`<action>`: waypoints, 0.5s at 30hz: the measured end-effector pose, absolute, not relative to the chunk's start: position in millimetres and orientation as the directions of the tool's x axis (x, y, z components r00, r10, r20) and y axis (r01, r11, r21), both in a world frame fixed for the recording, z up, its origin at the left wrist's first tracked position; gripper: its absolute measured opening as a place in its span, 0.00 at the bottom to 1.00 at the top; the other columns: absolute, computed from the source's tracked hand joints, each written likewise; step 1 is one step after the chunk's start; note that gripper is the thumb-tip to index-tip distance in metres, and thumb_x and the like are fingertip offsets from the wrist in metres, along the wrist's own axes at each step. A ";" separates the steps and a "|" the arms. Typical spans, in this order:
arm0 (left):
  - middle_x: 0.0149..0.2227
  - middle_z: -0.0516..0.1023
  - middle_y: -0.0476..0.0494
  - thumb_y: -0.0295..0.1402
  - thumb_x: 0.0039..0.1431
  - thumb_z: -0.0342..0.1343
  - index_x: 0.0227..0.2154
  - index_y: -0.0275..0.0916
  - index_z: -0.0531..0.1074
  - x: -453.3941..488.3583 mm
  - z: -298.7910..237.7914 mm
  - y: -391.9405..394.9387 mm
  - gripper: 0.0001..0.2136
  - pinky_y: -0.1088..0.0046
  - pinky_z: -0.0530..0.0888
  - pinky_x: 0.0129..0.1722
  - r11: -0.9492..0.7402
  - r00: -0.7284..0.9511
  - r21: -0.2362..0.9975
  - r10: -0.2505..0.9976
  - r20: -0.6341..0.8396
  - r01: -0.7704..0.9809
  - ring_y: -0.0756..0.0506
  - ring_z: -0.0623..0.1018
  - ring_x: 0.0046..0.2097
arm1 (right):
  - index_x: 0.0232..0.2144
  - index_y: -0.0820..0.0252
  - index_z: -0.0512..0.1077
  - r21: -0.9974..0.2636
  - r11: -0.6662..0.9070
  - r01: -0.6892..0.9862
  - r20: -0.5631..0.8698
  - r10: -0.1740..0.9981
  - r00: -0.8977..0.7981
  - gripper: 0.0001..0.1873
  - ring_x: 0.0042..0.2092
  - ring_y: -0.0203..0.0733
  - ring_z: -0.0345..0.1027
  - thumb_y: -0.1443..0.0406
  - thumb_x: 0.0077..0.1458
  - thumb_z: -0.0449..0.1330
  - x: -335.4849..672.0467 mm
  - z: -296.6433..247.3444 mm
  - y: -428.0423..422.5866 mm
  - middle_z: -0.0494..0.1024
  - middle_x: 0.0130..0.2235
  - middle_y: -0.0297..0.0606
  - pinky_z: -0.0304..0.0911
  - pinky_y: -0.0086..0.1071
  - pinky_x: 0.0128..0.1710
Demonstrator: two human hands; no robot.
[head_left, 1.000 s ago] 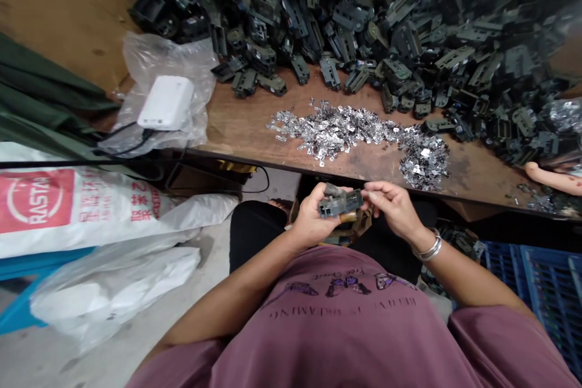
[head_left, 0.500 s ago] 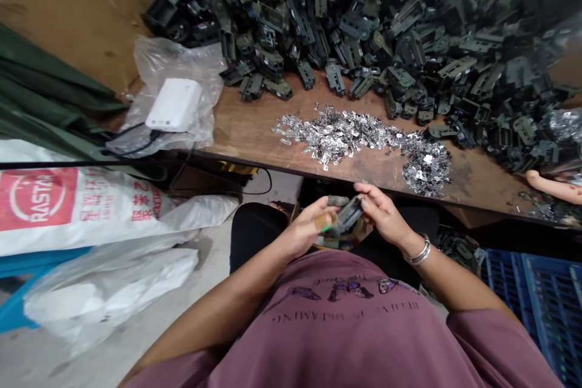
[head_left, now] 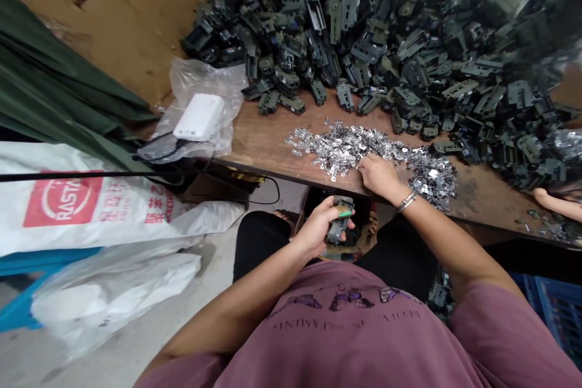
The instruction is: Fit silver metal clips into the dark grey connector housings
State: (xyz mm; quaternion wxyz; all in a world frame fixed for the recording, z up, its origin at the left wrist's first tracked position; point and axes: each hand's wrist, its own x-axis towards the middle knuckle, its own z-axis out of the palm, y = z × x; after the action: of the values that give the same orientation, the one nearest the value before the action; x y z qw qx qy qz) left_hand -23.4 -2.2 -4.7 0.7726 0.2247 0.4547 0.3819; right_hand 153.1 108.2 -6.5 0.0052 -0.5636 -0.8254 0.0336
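Gripping a dark plastic part (head_left: 340,222) in the left hand (head_left: 318,228), fingers curled round its body, held upright just below the bench edge, over the lap. Close grip, likely to keep the part steady with one hand and leave the other free. Green tab (head_left: 345,213) shows near the top of the part, beside the fingers. Right hand (head_left: 379,177) is out on the bench (head_left: 268,145), fingers angled down into the loose metal clips (head_left: 327,145), thin bangle (head_left: 407,201) on that wrist. Fingertips are buried among the clips, so cannot tell if they pinch one. Clips lie spread in a low, wide band, probably so single ones are easy to pick out, and sit within easy reach of the seat. Behind them, a big heap of dark parts (head_left: 364,30) looks like the same kind as the held one, pushed to the back of the bench, leaving the front for work. White box (head_left: 199,116) sits on a clear plastic bag (head_left: 204,82) at the bench's left end. Woven sack (head_left: 59,206) lies on the floor at left, blue crate (head_left: 557,309) at lower right. Another person's hand (head_left: 557,205) enters at the right edge, apart from the clips.
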 end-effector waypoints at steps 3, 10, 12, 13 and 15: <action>0.35 0.76 0.44 0.34 0.45 0.61 0.33 0.37 0.68 -26.8 -9.9 -0.1 0.12 0.79 0.68 0.15 0.600 0.261 0.705 0.799 -0.541 -0.378 0.49 0.76 0.27 | 0.35 0.61 0.74 -0.125 0.344 0.931 -0.073 0.932 -0.354 0.09 0.38 0.45 0.70 0.67 0.61 0.53 172.7 -9.9 96.1 0.78 0.37 0.44 0.57 0.33 0.36; 0.33 0.74 0.47 0.35 0.44 0.61 0.34 0.38 0.67 -21.6 -13.6 0.1 0.14 0.80 0.68 0.17 0.624 0.270 0.692 0.781 -0.563 -0.362 0.50 0.76 0.27 | 0.41 0.63 0.72 -0.310 0.290 0.906 0.016 0.954 -0.299 0.10 0.41 0.45 0.71 0.70 0.56 0.56 201.7 -11.4 77.0 0.78 0.39 0.43 0.62 0.32 0.40; 0.31 0.74 0.48 0.35 0.44 0.61 0.35 0.38 0.68 -18.2 -11.4 0.0 0.14 0.80 0.68 0.17 0.631 0.280 0.694 0.776 -0.565 -0.347 0.51 0.75 0.27 | 0.44 0.63 0.72 -0.275 0.299 0.914 0.081 0.954 -0.288 0.12 0.44 0.47 0.70 0.69 0.58 0.54 195.6 -10.8 79.1 0.77 0.43 0.46 0.62 0.34 0.43; 0.30 0.73 0.48 0.35 0.44 0.61 0.34 0.38 0.67 -16.7 -10.2 0.0 0.14 0.80 0.68 0.17 0.633 0.283 0.696 0.774 -0.566 -0.339 0.51 0.74 0.26 | 0.45 0.63 0.73 -0.243 0.302 0.922 0.085 0.953 -0.290 0.13 0.44 0.48 0.70 0.68 0.59 0.54 191.8 -10.8 81.0 0.76 0.44 0.47 0.62 0.36 0.43; 0.29 0.73 0.49 0.36 0.44 0.61 0.33 0.39 0.67 -15.0 -8.3 0.0 0.14 0.80 0.67 0.17 0.635 0.281 0.701 0.772 -0.570 -0.324 0.51 0.74 0.26 | 0.44 0.62 0.74 -0.186 0.311 0.932 0.039 0.950 -0.309 0.12 0.43 0.49 0.70 0.66 0.60 0.54 185.9 -11.6 85.2 0.76 0.45 0.48 0.62 0.37 0.42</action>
State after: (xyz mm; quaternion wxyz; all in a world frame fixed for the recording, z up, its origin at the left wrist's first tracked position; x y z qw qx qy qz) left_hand -15.0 0.0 -8.3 0.7655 0.2332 0.4812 0.3580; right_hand 185.9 85.2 -11.6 0.0705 -0.5835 -0.8065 0.0640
